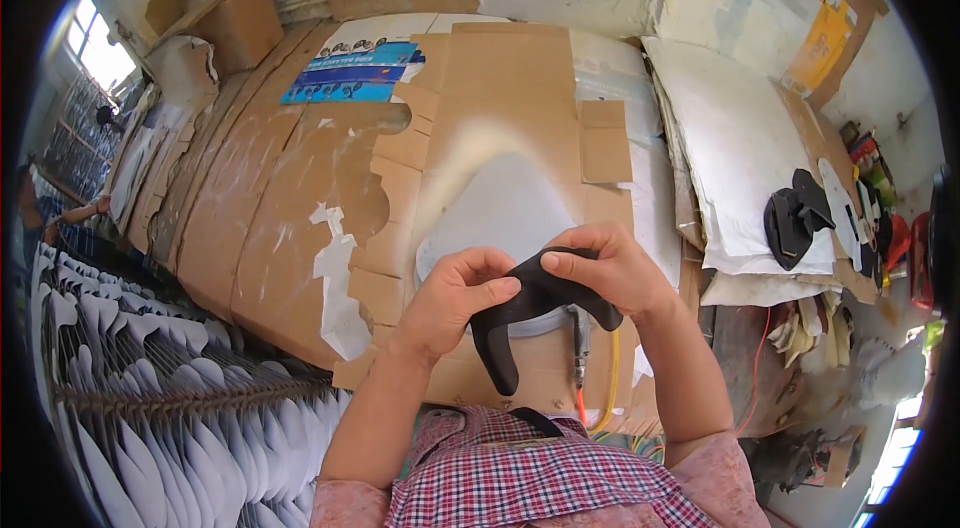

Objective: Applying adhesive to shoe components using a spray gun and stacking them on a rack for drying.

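Note:
A black, flexible, curved piece (535, 300) with a long hanging arm at its left end is stretched between my two hands. My left hand (465, 293) pinches it near the middle with the thumb on top. The thumb and fingers of my right hand (605, 263) close on its upper right part. Just beyond and beneath it lies a rounded light-grey plate (495, 203) on the cardboard, with pale overspray around it. Close below my right hand is a slim dark metal tool (580, 343), with an orange hose at its lower end.
Cardboard sheets (270, 198) cover the worktop. At the lower left, a rack holds several light-grey curved pieces (190, 408). White sheets (720, 138) are stacked at right, with black pieces (795, 218) on top. A yellow hose (613, 378) runs near my right forearm. Another person's arm (85, 213) shows far left.

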A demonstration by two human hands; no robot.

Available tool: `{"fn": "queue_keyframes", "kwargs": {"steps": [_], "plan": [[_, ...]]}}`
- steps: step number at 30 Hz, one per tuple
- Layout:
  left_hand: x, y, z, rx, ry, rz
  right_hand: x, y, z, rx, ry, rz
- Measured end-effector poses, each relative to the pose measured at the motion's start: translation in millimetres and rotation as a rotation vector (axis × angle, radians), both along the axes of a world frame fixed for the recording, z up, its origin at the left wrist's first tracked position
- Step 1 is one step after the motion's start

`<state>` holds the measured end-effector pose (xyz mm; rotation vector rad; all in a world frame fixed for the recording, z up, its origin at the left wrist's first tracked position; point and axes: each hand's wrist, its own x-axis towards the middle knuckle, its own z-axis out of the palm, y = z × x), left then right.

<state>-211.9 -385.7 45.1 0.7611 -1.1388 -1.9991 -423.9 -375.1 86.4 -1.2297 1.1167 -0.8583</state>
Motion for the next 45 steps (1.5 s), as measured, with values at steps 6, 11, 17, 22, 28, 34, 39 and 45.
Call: {"fn": "queue_keyframes", "kwargs": {"steps": [6,11,17,22,28,34,39,45], "plan": [[16.7,-13.7,-11.1,-0.021,-0.083,-0.07,-13.8,-13.2,0.9,-0.124,0.157,0.051],[56.6,-17.5,-46.6,0.016,-0.312,-0.231,-31.4,-40.4,-8.0,-0.094,0.321,0.086],[74.4,-12.8,-52.8,-0.17,-0.424,0.053,-28.4,-86.2,-31.5,-0.139,0.319,0.178],[81.8,-8.6,-33.2,-0.122,-0.23,0.369,-7.5,-113.9,-20.7,-0.225,0.261,0.157],[85.2,6.9,-9.9,-0.197,-0.357,0.042,-23.0,-105.7,37.7,-0.501,0.417,0.394],[18.5,3.2,-68.6,0.411,0.602,0.346,-54.6,-159.4,-6.2,-0.027,-0.573,0.176],[11.6,-32.4,-110.4,0.438,0.64,0.581,12.3,-63.9,-171.1,0.357,-0.609,-0.085],[3.5,-38.8,-100.0,0.503,0.77,0.694,26.6,2.3,-195.0,0.669,-1.328,-0.079]]}}
